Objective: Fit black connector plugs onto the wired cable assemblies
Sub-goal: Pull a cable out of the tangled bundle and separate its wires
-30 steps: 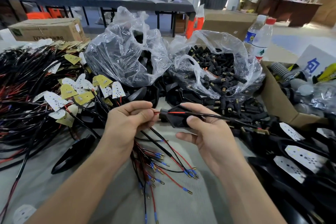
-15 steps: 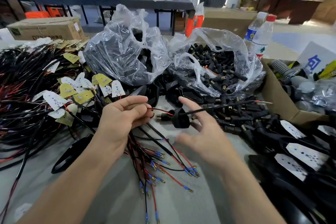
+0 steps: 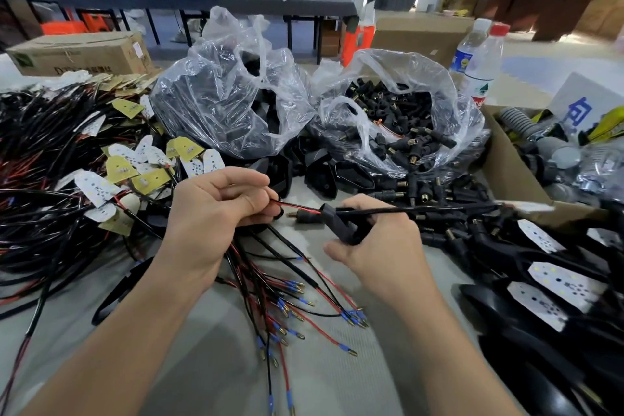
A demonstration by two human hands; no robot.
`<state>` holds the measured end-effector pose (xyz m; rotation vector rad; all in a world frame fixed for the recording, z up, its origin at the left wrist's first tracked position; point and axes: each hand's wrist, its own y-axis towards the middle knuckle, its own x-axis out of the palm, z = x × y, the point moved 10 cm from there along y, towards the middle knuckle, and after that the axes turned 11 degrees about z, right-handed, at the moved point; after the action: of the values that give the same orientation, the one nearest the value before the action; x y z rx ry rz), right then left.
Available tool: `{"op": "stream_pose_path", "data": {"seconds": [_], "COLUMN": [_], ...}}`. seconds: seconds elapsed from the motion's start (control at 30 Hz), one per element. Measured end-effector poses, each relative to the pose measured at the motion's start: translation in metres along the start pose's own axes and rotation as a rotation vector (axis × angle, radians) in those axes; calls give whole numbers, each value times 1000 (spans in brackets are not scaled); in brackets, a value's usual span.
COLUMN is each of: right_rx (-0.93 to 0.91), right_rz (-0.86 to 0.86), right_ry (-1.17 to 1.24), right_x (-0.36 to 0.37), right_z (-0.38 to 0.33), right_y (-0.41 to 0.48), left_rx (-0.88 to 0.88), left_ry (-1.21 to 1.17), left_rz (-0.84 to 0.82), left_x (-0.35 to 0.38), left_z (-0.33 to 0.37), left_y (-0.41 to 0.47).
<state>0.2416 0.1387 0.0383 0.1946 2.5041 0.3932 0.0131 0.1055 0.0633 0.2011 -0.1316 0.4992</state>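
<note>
My left hand (image 3: 216,209) pinches a red and black wire pair (image 3: 297,206) between thumb and fingers. The pair runs right into a black plastic housing (image 3: 341,223) that my right hand (image 3: 374,240) grips. A small black plug with a brass tip (image 3: 305,216) lies on the table just below the wires, between the hands. A black cable (image 3: 422,209) leaves the housing toward the right. More wires with blue ferrules (image 3: 287,300) fan out beneath my hands.
A clear bag of black connector plugs (image 3: 405,132) and a second bag of black housings (image 3: 229,105) stand behind my hands. Cable assemblies with white and yellow boards (image 3: 67,179) are piled left, finished pieces (image 3: 540,263) right. A cardboard box (image 3: 513,176) and two bottles (image 3: 483,61) sit far right.
My right hand opened and let the housing go half a second ago, and now grips it again. The left hand stayed on the wires and drew them a little leftward.
</note>
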Motion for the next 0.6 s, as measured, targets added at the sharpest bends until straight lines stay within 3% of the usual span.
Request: {"op": "stream_pose_path", "data": {"seconds": [0.13,0.23,0.43,0.6], "right_rx": [102,346,673,678], "right_rz": [-177,-202,-31,66], "right_ry": [698,1122,1401,1258], "right_x": [3,12,14,1], "right_z": [-8,-2,22,40], "right_y": [-3,-5,-4,2], "left_rx": [11,4,7,4], "left_ry": [20,7,-14,1], "left_rz": [31,43,50,139], "left_x": [-4,-5,-18,-53], "left_z": [-1,-4,-2,3], "left_y": [2,2,13,33]}}
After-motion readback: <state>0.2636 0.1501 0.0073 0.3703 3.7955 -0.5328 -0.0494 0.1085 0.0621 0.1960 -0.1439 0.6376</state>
